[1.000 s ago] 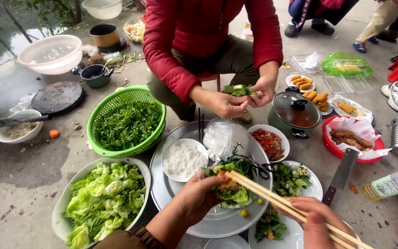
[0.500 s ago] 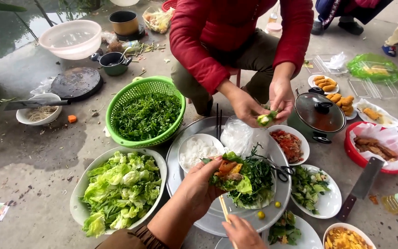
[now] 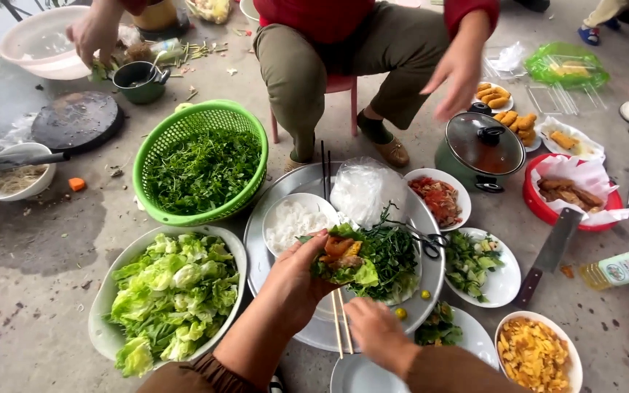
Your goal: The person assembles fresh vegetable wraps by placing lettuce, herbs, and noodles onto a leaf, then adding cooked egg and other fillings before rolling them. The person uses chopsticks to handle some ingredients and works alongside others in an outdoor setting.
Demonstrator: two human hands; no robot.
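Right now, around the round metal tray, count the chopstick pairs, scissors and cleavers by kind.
Chopstick pairs: 2, one on the tray, one at the right hand
Scissors: 1
Cleaver: 1
Total: 4

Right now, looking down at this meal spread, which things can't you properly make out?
Head view only:
- Right hand: its fingers curl under, so the grip on the chopsticks is hidden.
- Pot: the tinted glass lid blurs its contents.
- White bowl: a dark handle crosses it, and its contents are too small to identify.
- Left hand: the leaf wrap covers its palm.
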